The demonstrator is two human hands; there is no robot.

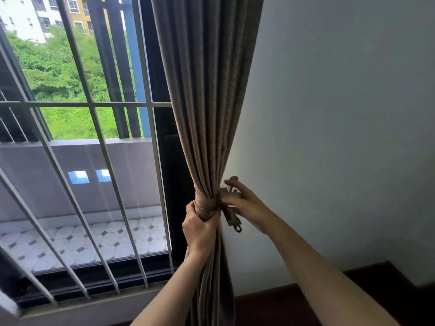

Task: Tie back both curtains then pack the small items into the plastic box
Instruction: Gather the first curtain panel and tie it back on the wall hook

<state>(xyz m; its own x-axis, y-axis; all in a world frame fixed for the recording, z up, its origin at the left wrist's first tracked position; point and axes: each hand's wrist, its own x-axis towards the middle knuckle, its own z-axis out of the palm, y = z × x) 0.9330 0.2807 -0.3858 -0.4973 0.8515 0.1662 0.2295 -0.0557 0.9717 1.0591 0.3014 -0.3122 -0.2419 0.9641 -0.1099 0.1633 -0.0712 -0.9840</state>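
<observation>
A grey-brown curtain (207,95) hangs at the right side of the window, gathered into a narrow bunch. A matching fabric tie-back (204,206) is wrapped around the bunch. My left hand (199,228) grips the curtain just below the tie-back, fingers closed around the cloth. My right hand (244,203) is behind the bunch on the wall side, pinching the tie-back's loose end (231,221), which dangles with a small dark loop. A hook on the wall sits just above my right fingers, partly hidden. No plastic box or small items are in view.
White window bars (98,147) cover the glass to the left, with a balcony and trees beyond. A plain pale wall (341,128) fills the right side. A dark wooden skirting (367,274) runs along the wall's foot.
</observation>
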